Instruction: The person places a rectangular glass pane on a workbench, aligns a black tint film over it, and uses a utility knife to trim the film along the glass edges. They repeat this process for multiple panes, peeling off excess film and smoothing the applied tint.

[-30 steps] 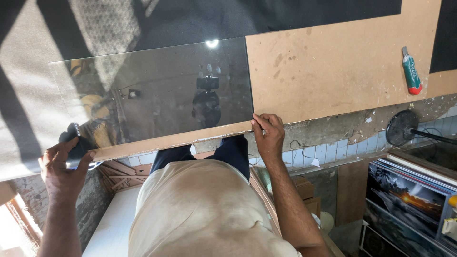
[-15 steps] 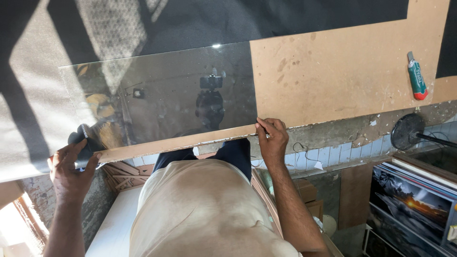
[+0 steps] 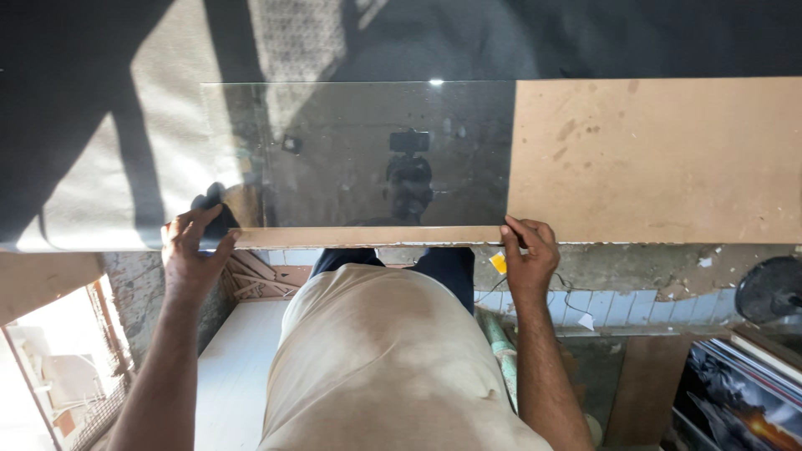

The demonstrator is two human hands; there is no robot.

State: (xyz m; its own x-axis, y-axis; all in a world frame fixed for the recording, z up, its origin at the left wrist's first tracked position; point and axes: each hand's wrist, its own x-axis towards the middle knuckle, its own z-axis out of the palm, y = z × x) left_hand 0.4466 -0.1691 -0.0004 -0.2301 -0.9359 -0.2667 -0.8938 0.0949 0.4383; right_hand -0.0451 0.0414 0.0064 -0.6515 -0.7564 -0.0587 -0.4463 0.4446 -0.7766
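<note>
From the head view, the glass sheet [image 3: 368,154] lies flat on the brown board [image 3: 660,159], near edge at the bench lip; my left hand [image 3: 190,250] and right hand [image 3: 528,255] pinch that edge's corners; it looks stiff, slick, brittle, sharp-edged; best held by opposite edges.

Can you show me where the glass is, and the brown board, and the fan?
glass sheet [image 3: 368,150], head view, middle of the pane.
brown board [image 3: 660,159], head view, bare middle of its face.
fan [image 3: 770,289], head view, its dark round guard at the right edge.
</note>
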